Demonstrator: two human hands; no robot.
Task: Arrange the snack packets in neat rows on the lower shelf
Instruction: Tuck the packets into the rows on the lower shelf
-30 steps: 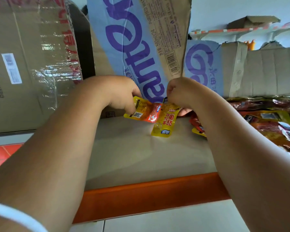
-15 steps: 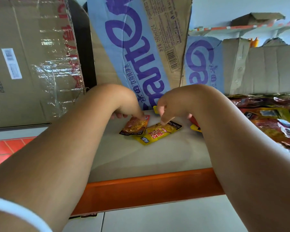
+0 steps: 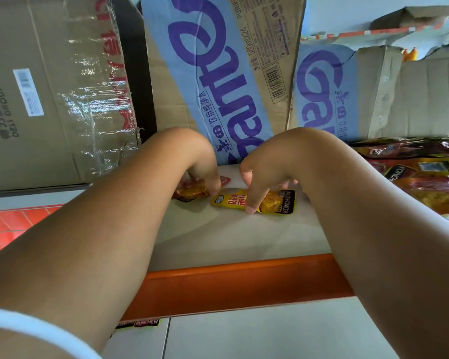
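1. The yellow packet (image 3: 275, 203) lies flat on the shelf (image 3: 218, 239).
2. The right hand (image 3: 270, 167): fingers bent down, index tip on the yellow packet's near edge; grip or mere press cannot be told.
3. The left hand (image 3: 200, 164): thumb and curled fingers pinch the orange packet (image 3: 189, 193), just left of the yellow packet.
4. The packet pile (image 3: 425, 182) lies to its right.
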